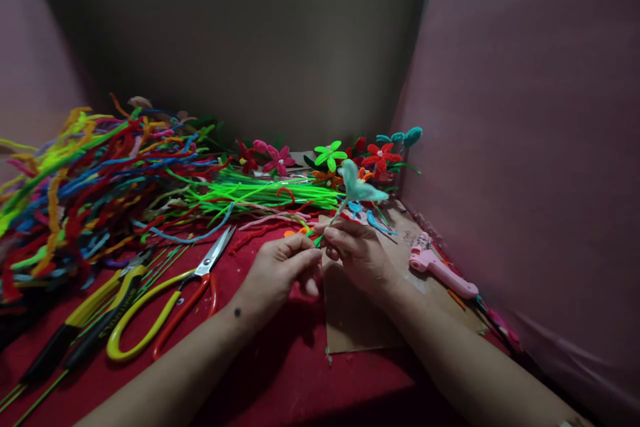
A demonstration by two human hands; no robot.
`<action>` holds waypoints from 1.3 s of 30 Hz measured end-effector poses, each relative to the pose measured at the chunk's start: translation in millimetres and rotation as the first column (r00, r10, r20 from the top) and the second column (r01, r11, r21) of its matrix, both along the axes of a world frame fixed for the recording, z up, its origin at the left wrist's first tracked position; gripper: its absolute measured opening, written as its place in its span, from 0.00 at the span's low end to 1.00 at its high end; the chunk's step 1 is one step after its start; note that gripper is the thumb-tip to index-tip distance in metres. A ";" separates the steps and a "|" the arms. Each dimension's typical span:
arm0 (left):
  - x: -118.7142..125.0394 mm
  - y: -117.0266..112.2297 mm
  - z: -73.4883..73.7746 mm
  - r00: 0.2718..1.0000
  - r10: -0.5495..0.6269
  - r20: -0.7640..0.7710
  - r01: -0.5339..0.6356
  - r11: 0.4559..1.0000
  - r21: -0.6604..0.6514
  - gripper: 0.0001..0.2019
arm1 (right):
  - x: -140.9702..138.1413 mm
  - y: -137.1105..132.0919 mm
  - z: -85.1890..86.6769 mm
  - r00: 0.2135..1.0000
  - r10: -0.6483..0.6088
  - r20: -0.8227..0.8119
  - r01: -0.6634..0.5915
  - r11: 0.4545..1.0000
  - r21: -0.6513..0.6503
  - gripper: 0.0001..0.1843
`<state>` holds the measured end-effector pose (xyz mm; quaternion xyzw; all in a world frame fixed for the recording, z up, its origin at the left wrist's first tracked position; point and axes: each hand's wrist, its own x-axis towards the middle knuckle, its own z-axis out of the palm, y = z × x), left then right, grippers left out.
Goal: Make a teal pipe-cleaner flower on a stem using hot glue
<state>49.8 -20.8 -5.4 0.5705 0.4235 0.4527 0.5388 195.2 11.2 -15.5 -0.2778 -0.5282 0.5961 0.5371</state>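
Observation:
My left hand (280, 269) and my right hand (356, 251) meet over the red cloth, both pinched on the green stem of a pale teal pipe-cleaner flower (358, 186). The flower head stands above and right of my fingers, tilted to the right. My left fingertips grip the lower stem; my right fingers close on it just above. A brown cardboard sheet (357, 323) lies under my right wrist.
A big heap of mixed pipe cleaners (85, 173) fills the left, with neon green ones (260, 192) in the middle. Yellow-and-red scissors (170, 300) and pliers (95, 317) lie at front left. Finished flowers (330, 155) line the back. A pink glue gun (440, 269) lies at right.

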 end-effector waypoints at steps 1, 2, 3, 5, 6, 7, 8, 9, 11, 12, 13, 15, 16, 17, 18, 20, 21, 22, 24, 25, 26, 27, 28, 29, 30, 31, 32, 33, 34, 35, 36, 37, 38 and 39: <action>0.0 0.3 -0.7 0.996 -0.058 0.063 0.061 0.997 -0.049 0.09 | -0.7 -0.3 0.9 0.999 0.030 -0.030 -0.031 0.999 -0.035 0.04; -0.4 1.1 -1.9 0.985 -0.109 0.133 0.121 0.989 -0.086 0.09 | -1.3 -0.4 1.7 0.997 0.055 -0.062 -0.060 0.996 -0.068 0.05; -1.0 2.0 -3.4 0.969 -0.148 0.200 0.173 0.978 -0.114 0.10 | -1.8 -0.5 2.3 0.993 0.080 -0.088 -0.088 0.992 -0.094 0.06; -3.0 4.1 -6.5 0.924 -0.217 0.314 0.275 0.949 -0.155 0.11 | -2.4 -0.5 3.1 0.985 0.129 -0.116 -0.144 0.981 -0.129 0.09; -4.2 4.9 -7.5 0.900 -0.257 0.352 0.331 0.928 -0.170 0.11 | -2.6 -0.5 3.1 0.982 0.144 -0.124 -0.160 0.978 -0.133 0.09; -5.4 5.3 -7.9 0.881 -0.295 0.370 0.380 0.907 -0.182 0.12 | -2.7 -0.5 2.9 0.981 0.150 -0.126 -0.166 0.978 -0.129 0.09; -6.4 5.3 -7.4 0.871 -0.325 0.368 0.412 0.891 -0.189 0.12 | -2.8 -0.5 2.3 0.981 0.151 -0.121 -0.165 0.979 -0.117 0.08; -7.3 5.1 -6.2 0.873 -0.345 0.345 0.424 0.886 -0.187 0.12 | -2.8 -0.4 1.5 0.983 0.146 -0.108 -0.157 0.983 -0.096 0.07; -8.1 4.4 -2.7 0.906 -0.344 0.246 0.389 0.906 -0.166 0.13 | -2.7 0.3 -0.6 0.990 0.124 -0.072 -0.127 0.991 -0.043 0.06; -8.1 4.2 -1.1 0.928 -0.322 0.188 0.351 0.924 -0.149 0.13 | -2.5 0.7 -1.7 0.992 0.112 -0.054 -0.114 0.993 -0.026 0.06; -8.0 4.4 -0.2 0.943 -0.299 0.143 0.318 0.938 -0.135 0.12 | -2.3 1.1 -2.7 0.993 0.107 -0.039 -0.108 0.994 -0.020 0.07; -7.9 5.7 -1.0 0.955 -0.268 0.128 0.284 0.949 -0.133 0.10 | -1.7 1.6 -3.5 0.993 0.117 -0.018 -0.118 0.993 -0.029 0.07; -8.0 6.9 -2.6 0.950 -0.267 0.161 0.290 0.946 -0.146 0.09 | -1.3 1.6 -3.5 0.991 0.133 -0.021 -0.133 0.990 -0.037 0.08; -8.4 8.2 -4.8 0.938 -0.273 0.212 0.309 0.937 -0.161 0.09 | -1.0 1.5 -3.2 0.987 0.157 -0.034 -0.159 0.986 -0.046 0.09; -8.9 9.4 -7.0 0.921 -0.284 0.268 0.337 0.925 -0.178 0.09 | -0.7 1.4 -2.8 0.981 0.187 -0.052 -0.190 0.980 -0.054 0.10; -10.1 11.4 -10.4 0.884 -0.299 0.359 0.386 0.901 -0.198 0.10 | -0.4 1.7 -2.3 0.968 0.231 -0.097 -0.238 0.969 -0.063 0.10; -10.5 11.9 -11.1 0.869 -0.306 0.389 0.404 0.892 -0.203 0.10 | -0.3 2.1 -2.5 0.963 0.247 -0.111 -0.255 0.965 -0.063 0.09; -10.7 12.2 -11.3 0.858 -0.309 0.410 0.416 0.886 -0.204 0.10 | -0.2 2.6 -2.8 0.960 0.256 -0.115 -0.263 0.963 -0.056 0.08; -10.1 11.9 -10.5 0.843 -0.311 0.439 0.433 0.877 -0.210 0.11 | 0.1 3.7 -3.6 0.962 0.255 -0.099 -0.259 0.965 -0.032 0.09; -9.6 11.7 -10.1 0.836 -0.310 0.452 0.439 0.872 -0.214 0.11 | 0.2 3.9 -3.8 0.963 0.256 -0.089 -0.258 0.966 -0.022 0.10; -8.9 11.5 -9.9 0.831 -0.307 0.464 0.443 0.870 -0.218 0.12 | 0.4 3.9 -3.8 0.963 0.258 -0.079 -0.260 0.965 -0.015 0.11; -8.3 11.4 -10.2 0.826 -0.301 0.476 0.443 0.870 -0.219 0.12 | 0.5 3.5 -3.5 0.963 0.259 -0.071 -0.261 0.965 -0.012 0.11; -7.7 11.3 -10.7 0.821 -0.295 0.488 0.440 0.872 -0.214 0.12 | 0.6 3.0 -3.0 0.964 0.257 -0.067 -0.258 0.966 -0.015 0.11; -7.4 11.3 -11.5 0.816 -0.290 0.499 0.438 0.875 -0.207 0.11 | 0.6 2.3 -2.4 0.965 0.253 -0.066 -0.255 0.967 -0.020 0.11; -7.3 11.2 -12.2 0.812 -0.289 0.507 0.435 0.878 -0.197 0.11 | 0.6 1.7 -1.8 0.966 0.248 -0.070 -0.250 0.968 -0.021 0.11; -7.4 11.1 -12.7 0.809 -0.293 0.510 0.437 0.880 -0.188 0.11 | 0.5 1.2 -1.3 0.968 0.239 -0.075 -0.241 0.971 -0.015 0.11; -7.7 10.9 -12.7 0.810 -0.304 0.502 0.442 0.879 -0.181 0.12 | 0.4 0.9 -1.0 0.970 0.229 -0.079 -0.230 0.973 -0.005 0.10; -7.9 10.5 -11.9 0.819 -0.316 0.480 0.444 0.878 -0.180 0.12 | 0.2 0.8 -0.8 0.973 0.217 -0.083 -0.217 0.976 0.003 0.09; -8.1 10.0 -10.4 0.841 -0.323 0.435 0.433 0.882 -0.183 0.13 | 0.2 0.9 -0.7 0.976 0.201 -0.085 -0.201 0.979 0.005 0.08; -8.1 9.4 -8.3 0.874 -0.321 0.366 0.407 0.894 -0.187 0.13 | 0.2 1.0 -0.6 0.981 0.177 -0.081 -0.178 0.984 -0.005 0.08; -7.9 8.7 -5.9 0.912 -0.300 0.280 0.358 0.916 -0.183 0.13 | 0.2 1.2 -0.4 0.987 0.146 -0.068 -0.148 0.989 -0.022 0.07; -7.5 8.1 -3.4 0.946 -0.261 0.192 0.293 0.941 -0.168 0.11 | 0.3 1.3 -0.1 0.992 0.113 -0.052 -0.116 0.992 -0.044 0.06; -6.9 7.7 -1.3 0.970 -0.214 0.118 0.230 0.963 -0.143 0.09 | 0.5 1.4 0.4 0.996 0.087 -0.035 -0.089 0.994 -0.061 0.06; -6.4 7.5 0.1 0.982 -0.173 0.073 0.181 0.977 -0.115 0.07 | 0.6 1.4 0.9 0.997 0.076 -0.024 -0.078 0.994 -0.072 0.06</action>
